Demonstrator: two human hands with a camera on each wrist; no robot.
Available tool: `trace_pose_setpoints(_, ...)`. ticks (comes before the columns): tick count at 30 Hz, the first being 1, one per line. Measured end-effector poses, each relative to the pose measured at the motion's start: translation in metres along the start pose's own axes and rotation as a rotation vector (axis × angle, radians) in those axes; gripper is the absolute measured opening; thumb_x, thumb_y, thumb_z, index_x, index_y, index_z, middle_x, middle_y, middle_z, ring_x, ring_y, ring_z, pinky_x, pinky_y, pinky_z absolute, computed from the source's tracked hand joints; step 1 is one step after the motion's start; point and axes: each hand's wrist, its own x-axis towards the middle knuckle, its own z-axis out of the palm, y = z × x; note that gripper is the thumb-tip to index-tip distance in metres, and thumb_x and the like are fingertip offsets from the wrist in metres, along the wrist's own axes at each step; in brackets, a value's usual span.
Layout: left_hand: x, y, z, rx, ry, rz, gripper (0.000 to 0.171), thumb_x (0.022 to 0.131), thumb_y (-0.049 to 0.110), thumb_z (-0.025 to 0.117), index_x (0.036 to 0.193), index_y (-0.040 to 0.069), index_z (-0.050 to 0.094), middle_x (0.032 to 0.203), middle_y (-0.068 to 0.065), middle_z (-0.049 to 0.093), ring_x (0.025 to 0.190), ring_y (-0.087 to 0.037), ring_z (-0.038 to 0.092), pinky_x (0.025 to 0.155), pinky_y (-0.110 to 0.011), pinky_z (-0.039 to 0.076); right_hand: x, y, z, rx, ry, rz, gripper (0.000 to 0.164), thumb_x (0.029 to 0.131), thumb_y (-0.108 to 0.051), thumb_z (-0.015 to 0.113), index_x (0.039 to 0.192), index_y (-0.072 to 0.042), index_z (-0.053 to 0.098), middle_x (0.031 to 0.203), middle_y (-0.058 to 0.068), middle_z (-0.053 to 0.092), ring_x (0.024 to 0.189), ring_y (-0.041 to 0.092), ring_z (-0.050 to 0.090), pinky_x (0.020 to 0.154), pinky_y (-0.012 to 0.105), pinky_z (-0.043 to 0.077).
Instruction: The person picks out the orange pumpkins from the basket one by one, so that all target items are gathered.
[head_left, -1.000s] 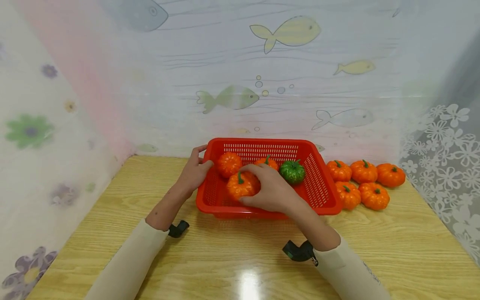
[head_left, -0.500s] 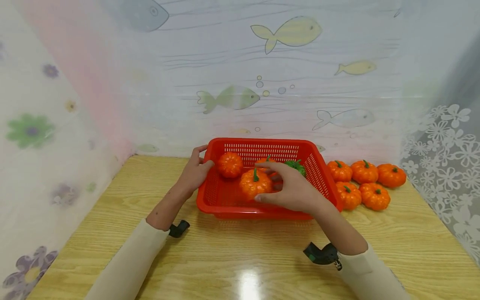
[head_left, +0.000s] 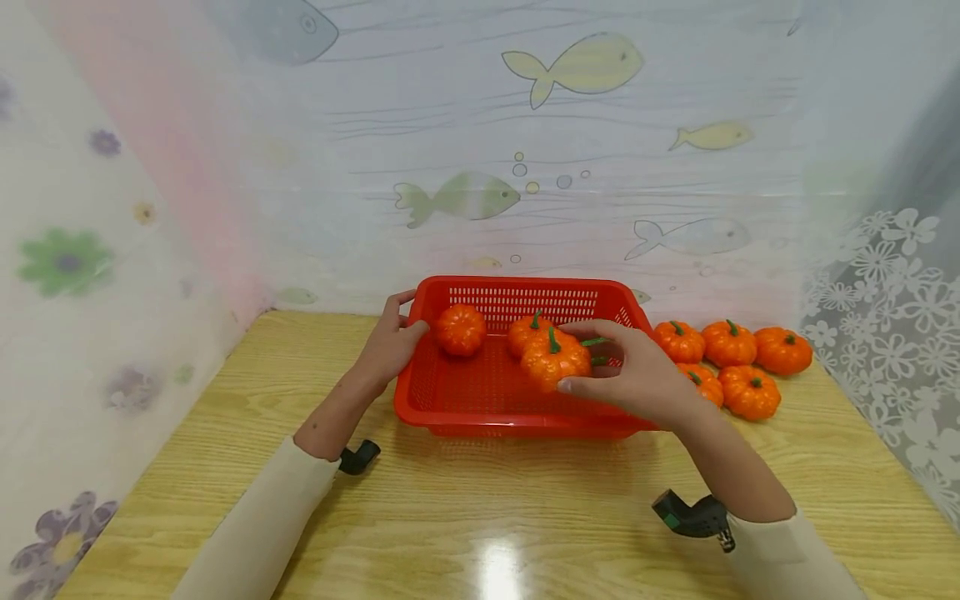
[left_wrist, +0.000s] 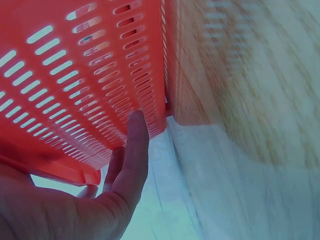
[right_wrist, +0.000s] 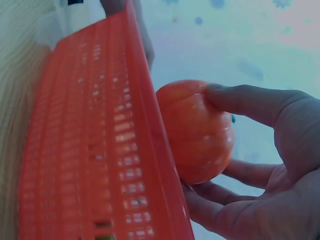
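Observation:
My right hand (head_left: pixel 637 371) grips a small orange pumpkin (head_left: pixel 553 360) with a green stem, thumb on the near side and fingers round the far side. The pumpkin is held over the right half of a red slotted plastic basket (head_left: pixel 480 421); in the right wrist view, the pumpkin (right_wrist: pixel 197 135) shows beyond the basket's rim. At the basket's left side, my left hand (head_left: pixel 390 342) holds the rim, and in the left wrist view a digit lies against the slotted wall (left_wrist: pixel 107 75). Inside the basket are two orange pumpkins, one at left (head_left: pixel 461 330) and one behind (head_left: pixel 525 333). My right hand mostly hides a green pumpkin.
Right of the basket, several orange pumpkins (head_left: pixel 729 342) stand in two rows on the wood-grain table (head_left: pixel 420 517). The wall behind (head_left: pixel 360 242) carries printed fish, close to the basket's far side. Black wrist mounts (head_left: pixel 693 515) stick out from both sleeves.
My right hand has carried the orange pumpkin rightward across the basket, from beside the left one to in front of the green one, now mostly covered. My left hand has stayed put.

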Motion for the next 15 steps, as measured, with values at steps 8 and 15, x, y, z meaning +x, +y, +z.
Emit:
trace_pose_setpoints(8,0.001,0.000,0.000,0.004,0.002,-0.002,0.066,0.107,0.023,0.046,0.167,0.019,0.021,0.132,-0.022,0.052,0.114,-0.039,0.065,0.093,-0.048,0.062,-0.022,0.007,-0.028,0.016,0.018,0.039,0.068,0.091,-0.032,0.086,0.152,-0.029,0.057,0.158,-0.001,0.045,0.143,0.034,0.050,0.098,0.033,0.059)
trace_pose_setpoints(15,0.001,-0.001,0.000,0.003,0.003,-0.003,0.066,0.107,0.023,0.047,0.167,0.019,0.021,0.132,-0.022,0.051,0.114,-0.039,0.064,0.094,-0.049,0.062,-0.041,0.017,-0.052,0.044,0.041,0.030,0.066,0.096,-0.023,0.081,0.156,-0.023,0.052,0.154,0.003,0.053,0.132,0.021,0.060,0.093,0.030,0.061)
